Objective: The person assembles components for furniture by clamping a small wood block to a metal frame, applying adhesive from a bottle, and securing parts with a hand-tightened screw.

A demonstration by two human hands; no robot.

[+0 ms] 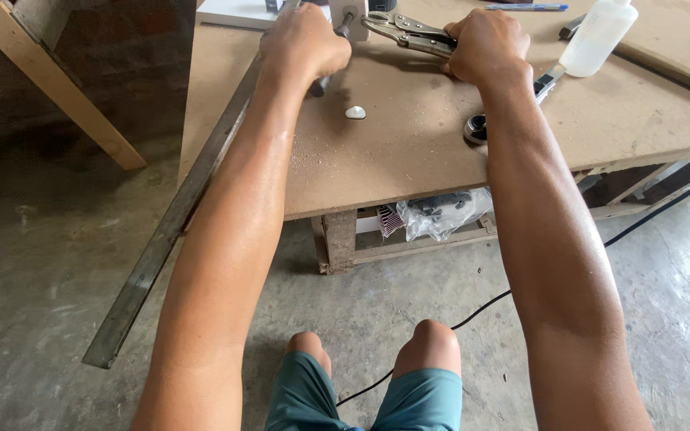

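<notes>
Floor: black cable [481,307] runs under the table [409,160].
Table edge: long metal bar [165,231] leans off the left side.
Left hand [305,40]: fingers closed round a dark handle [323,82].
Right hand [489,44]: fingers closed on locking pliers [405,32], at the table's far end.
Beyond: white bottle [598,36], to the right.

A white plastic squeeze bottle [598,36] is lying tilted near the far right of the brown fibreboard worktable [409,160], and a blue pen [527,7] is lying just beyond it. A small white pebble-like piece [354,112] is sitting amid sawdust near the table's middle. A clear plastic bag [445,214] is resting on the shelf underneath. A black cable [640,223] is trailing across the concrete floor [33,271], and a wooden plank [53,84] is leaning at left.
</notes>
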